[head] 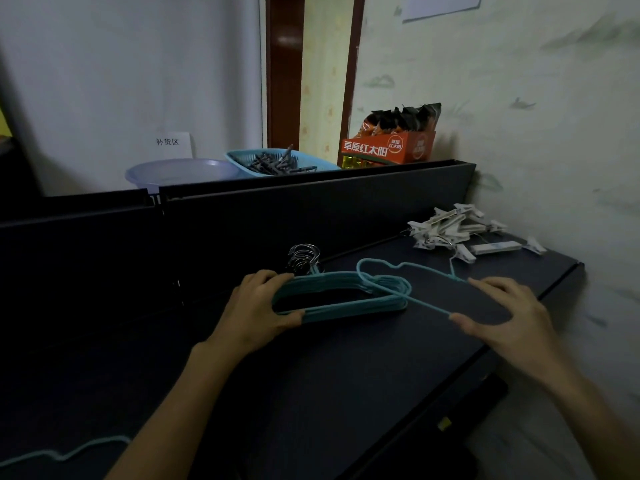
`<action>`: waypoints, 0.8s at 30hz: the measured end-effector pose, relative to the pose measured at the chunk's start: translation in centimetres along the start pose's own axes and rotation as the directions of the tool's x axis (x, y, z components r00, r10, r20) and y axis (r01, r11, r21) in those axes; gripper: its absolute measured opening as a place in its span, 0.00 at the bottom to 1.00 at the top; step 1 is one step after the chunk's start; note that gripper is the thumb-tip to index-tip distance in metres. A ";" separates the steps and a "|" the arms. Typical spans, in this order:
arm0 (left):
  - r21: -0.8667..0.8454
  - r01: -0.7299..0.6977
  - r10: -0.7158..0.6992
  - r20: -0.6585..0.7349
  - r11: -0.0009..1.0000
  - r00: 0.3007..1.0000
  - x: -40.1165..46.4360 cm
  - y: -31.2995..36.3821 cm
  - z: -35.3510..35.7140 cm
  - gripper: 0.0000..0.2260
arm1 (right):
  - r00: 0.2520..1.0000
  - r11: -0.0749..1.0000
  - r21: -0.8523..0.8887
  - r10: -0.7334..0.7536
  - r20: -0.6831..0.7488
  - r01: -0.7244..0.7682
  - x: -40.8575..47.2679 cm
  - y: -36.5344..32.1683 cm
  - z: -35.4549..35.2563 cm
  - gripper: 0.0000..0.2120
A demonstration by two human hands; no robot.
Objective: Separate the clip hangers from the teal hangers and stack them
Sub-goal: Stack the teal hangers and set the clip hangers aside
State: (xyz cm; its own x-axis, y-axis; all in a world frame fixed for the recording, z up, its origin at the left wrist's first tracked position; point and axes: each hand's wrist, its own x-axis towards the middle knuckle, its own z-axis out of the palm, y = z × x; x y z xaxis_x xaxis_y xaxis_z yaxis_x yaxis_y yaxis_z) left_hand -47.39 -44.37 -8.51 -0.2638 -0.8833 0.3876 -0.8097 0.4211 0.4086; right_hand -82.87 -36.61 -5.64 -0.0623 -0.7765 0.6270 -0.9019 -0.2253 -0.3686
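Dark table (346,393) fills the lower frame. Mid-frame, the left hand (256,303) grips the teal hanger stack (343,299) to steady it, while the right hand (505,313) pinches a loose teal hanger (426,303), probably adding it. White clip hangers (460,226) are piled separately, upper right.

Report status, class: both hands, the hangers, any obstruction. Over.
Left hand grips teal hanger stack. Right hand pinches a loose teal hanger overlapping it. White clip hangers piled apart. Nothing blocking.
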 end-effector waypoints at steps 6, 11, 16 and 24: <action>-0.044 0.034 -0.034 -0.003 0.998 0.999 0.4 0.4 0.1 0.33 | 0.998 1.000 0.028 -0.012 0.062 0.011 1.3 -0.2 1.0 0.33; 0.029 0.035 -0.035 -0.013 0.999 0.999 0.2 0.6 0.0 0.38 | 0.991 0.997 0.041 -0.072 0.112 0.068 2.7 -1.0 2.6 0.41; 0.084 0.066 -0.064 -0.032 0.994 0.997 -0.4 -0.3 -0.6 0.41 | 0.976 0.987 0.059 -0.155 0.150 0.147 3.8 -2.1 4.9 0.43; 0.160 0.175 -0.171 -0.040 0.971 0.984 -2.8 -2.2 -3.6 0.44 | 0.937 0.970 0.169 -0.218 0.274 0.176 5.4 -6.6 9.6 0.45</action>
State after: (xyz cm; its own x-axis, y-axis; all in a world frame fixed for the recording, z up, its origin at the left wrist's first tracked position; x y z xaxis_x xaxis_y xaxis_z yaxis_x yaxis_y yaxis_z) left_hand -42.97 -42.10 -7.48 -0.1003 -0.9335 0.3444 -0.9165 0.2214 0.3332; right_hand -73.10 -44.97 -6.38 0.2553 -0.8398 0.4792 -0.8135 -0.4544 -0.3630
